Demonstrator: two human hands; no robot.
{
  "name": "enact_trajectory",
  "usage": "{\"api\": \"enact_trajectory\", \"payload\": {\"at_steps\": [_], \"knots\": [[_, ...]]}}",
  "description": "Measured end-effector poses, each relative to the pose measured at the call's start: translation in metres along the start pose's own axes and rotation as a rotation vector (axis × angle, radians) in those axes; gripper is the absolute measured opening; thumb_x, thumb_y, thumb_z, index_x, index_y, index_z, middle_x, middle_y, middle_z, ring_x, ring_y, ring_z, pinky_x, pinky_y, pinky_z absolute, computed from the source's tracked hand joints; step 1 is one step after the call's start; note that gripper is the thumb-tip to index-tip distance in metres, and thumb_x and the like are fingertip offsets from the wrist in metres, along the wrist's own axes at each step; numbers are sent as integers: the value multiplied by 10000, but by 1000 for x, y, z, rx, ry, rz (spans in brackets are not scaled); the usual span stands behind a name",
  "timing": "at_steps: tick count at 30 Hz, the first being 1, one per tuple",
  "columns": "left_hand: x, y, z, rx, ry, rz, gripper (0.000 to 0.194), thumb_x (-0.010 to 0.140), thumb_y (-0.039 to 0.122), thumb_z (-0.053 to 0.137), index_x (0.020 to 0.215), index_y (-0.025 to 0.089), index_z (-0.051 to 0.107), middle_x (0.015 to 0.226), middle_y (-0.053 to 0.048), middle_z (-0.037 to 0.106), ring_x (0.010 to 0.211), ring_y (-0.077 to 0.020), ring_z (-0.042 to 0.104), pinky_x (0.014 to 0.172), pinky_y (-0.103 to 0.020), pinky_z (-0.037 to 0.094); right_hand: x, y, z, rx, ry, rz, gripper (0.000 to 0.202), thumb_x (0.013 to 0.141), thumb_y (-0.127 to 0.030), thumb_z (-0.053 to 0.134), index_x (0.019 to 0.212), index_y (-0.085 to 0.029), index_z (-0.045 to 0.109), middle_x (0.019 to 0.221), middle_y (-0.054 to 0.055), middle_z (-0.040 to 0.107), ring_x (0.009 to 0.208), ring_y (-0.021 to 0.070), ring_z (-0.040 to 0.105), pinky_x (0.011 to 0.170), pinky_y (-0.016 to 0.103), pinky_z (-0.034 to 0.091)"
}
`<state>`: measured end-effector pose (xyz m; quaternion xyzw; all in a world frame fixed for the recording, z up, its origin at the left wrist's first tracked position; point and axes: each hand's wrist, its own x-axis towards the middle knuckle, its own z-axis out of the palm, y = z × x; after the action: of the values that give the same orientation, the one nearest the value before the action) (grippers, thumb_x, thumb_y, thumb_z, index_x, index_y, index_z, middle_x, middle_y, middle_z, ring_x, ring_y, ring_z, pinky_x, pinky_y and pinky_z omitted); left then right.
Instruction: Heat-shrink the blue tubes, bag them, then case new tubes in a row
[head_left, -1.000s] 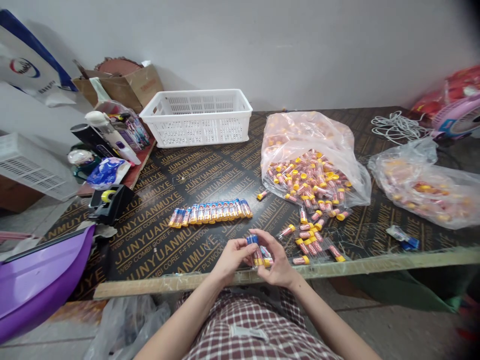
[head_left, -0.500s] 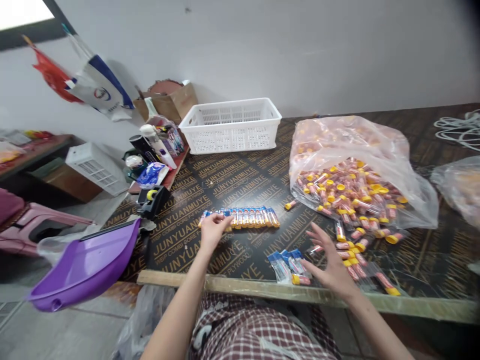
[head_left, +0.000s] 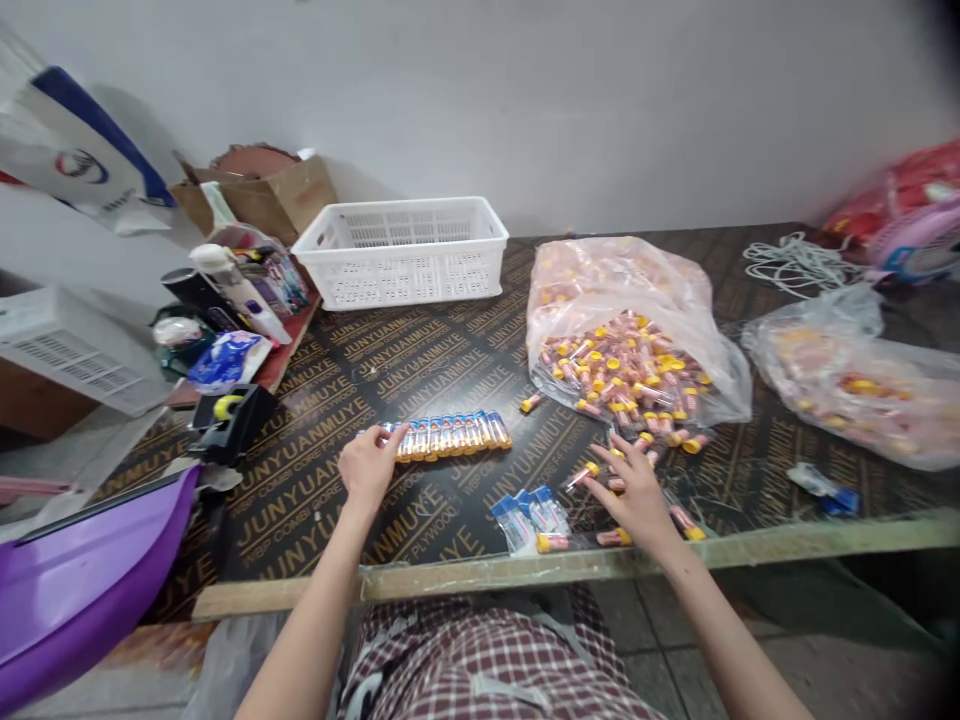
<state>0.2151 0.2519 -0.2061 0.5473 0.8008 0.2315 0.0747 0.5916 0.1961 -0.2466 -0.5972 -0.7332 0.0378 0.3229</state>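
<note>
A row of small tubes with blue labels and yellow ends [head_left: 450,437] lies on the dark printed table. At the row's left end is my left hand [head_left: 369,465], its fingers bent over the tubes; what they grip, if anything, is hidden. My right hand [head_left: 636,495] is spread over loose pink tubes with yellow caps, its fingertips near one tube [head_left: 583,476]. Between the hands, blue-topped clear packets [head_left: 531,517] lie near the front edge, a yellow-capped tube [head_left: 553,543] beside them. Many more such tubes spill from an open plastic bag [head_left: 630,280].
A white basket [head_left: 405,275] stands at the back. On the left are a tape dispenser [head_left: 229,420], bottles, a cardboard box [head_left: 292,200] and a purple dustpan [head_left: 105,590]. Another filled bag [head_left: 862,380], white cord [head_left: 799,265] and a blue packet [head_left: 840,498] lie right.
The view has swung to the right, showing more of the table there. My right hand has come over the loose tubes. My left hand remains at the row's left end.
</note>
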Motion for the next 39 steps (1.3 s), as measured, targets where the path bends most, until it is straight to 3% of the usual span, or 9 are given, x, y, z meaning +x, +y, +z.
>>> {"api": "enact_trajectory", "payload": {"at_steps": [5,7,10,14,20,24,27,32,39], "knots": [[-70,43,43,-230,-465,345,258,713,453,613,746,201,662,755,-27,665,699,-161,577,627,-239,353,3,12,13,-215,-297,-130,350,723,-164,597,1067,-228,597,1319,129,426,1213,323,372,929,505,357],[-91,54,59,-185,-530,371,209,657,391,684,734,201,641,779,-21,647,724,-166,573,618,-240,337,5,11,18,-227,-348,-159,238,720,-115,580,929,-220,618,1313,116,440,1220,327,363,907,503,355],[-104,59,70,-144,-537,359,130,662,295,689,698,201,608,780,-7,626,737,-158,567,617,-239,321,7,6,19,-159,-339,-151,129,752,-126,572,852,-206,587,1196,98,539,1159,297,431,878,465,369],[-106,57,70,-169,-547,329,74,708,247,644,677,199,597,746,-2,633,721,-145,560,626,-235,316,6,-7,11,54,-340,-62,129,832,-235,528,956,-211,555,918,55,620,890,218,563,787,382,422],[-110,56,70,-229,-507,318,43,694,207,639,693,205,596,690,10,624,665,-130,540,607,-229,304,0,-34,12,321,-285,56,236,869,-287,473,1082,-233,560,960,51,569,871,184,565,777,324,453],[-111,57,69,-363,-439,333,94,647,171,642,619,180,553,663,10,579,656,-123,513,609,-229,321,-3,-50,17,395,-212,144,201,788,-301,599,955,-201,548,882,31,572,841,191,557,752,322,450],[-106,58,70,-670,-524,179,99,642,178,609,610,174,516,592,25,548,579,-108,509,575,-222,361,-5,-64,17,473,-88,187,110,793,-279,590,828,-194,528,838,27,556,818,183,550,735,313,451],[-94,60,67,-1200,-680,-265,260,548,173,672,661,187,438,480,75,518,431,-79,487,482,-199,400,-12,-84,13,600,10,161,159,845,-229,509,981,-216,591,1014,68,539,966,188,532,801,321,464],[-87,63,57,-1400,-633,-470,349,486,270,797,750,114,630,657,-17,656,562,-88,576,522,-188,443,-21,-97,13,586,68,142,229,841,-215,527,1056,-237,604,1031,60,600,947,186,573,768,316,500]]}}
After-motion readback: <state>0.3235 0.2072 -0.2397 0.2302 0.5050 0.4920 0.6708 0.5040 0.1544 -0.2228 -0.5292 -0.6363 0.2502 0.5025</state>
